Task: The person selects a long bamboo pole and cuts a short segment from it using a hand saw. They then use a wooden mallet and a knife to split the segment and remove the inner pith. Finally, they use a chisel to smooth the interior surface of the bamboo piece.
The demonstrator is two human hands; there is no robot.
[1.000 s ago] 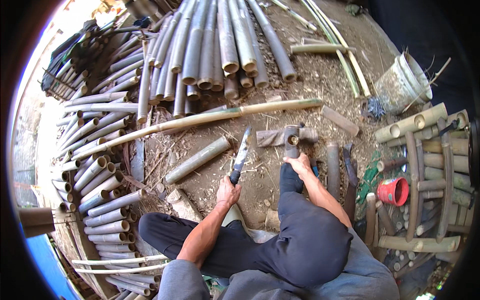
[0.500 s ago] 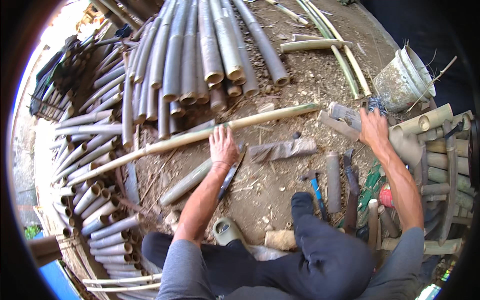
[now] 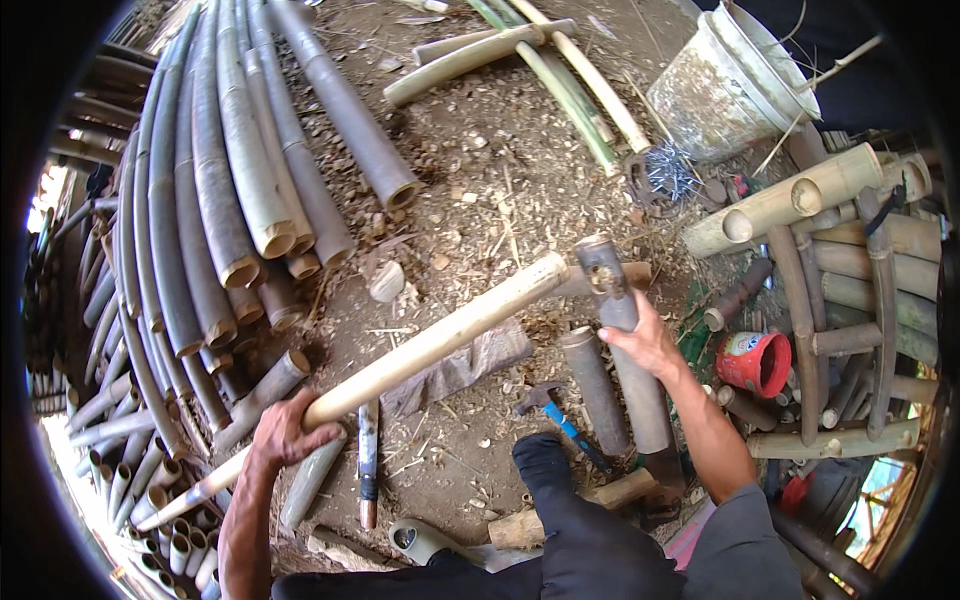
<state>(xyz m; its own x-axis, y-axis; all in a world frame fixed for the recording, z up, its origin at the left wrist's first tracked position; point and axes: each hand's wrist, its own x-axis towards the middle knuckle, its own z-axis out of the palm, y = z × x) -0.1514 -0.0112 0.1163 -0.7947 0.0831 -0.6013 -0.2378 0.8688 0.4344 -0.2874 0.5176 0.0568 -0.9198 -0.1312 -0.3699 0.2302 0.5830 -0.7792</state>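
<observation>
My left hand [image 3: 288, 430] is closed around a long pale bamboo pole [image 3: 440, 335]. The pole slants from lower left up to the middle, its cut end raised. My right hand [image 3: 645, 340] grips a thick grey-brown bamboo tube [image 3: 637, 390] from its right side. A hole shows in the tube's side near the top. The pole's cut end comes close to that tube; I cannot tell whether they touch. Left of the tube lies another short bamboo piece [image 3: 595, 390]. A hammer with a blue handle [image 3: 560, 415] and a long knife [image 3: 368, 460] rest on the ground.
Long bamboo poles [image 3: 215, 180] are stacked at the left. A flat wooden block [image 3: 460, 370] lies under the pole. On the right are a dirty white bucket [image 3: 700, 90], a bunch of metal spikes [image 3: 672, 172], a red tub [image 3: 755, 362] and a bamboo frame [image 3: 800, 310].
My left hand went from resting flat on the pole to gripping it, and the pole's end is now lifted. My right hand has taken hold of the thick tube. The view has shifted.
</observation>
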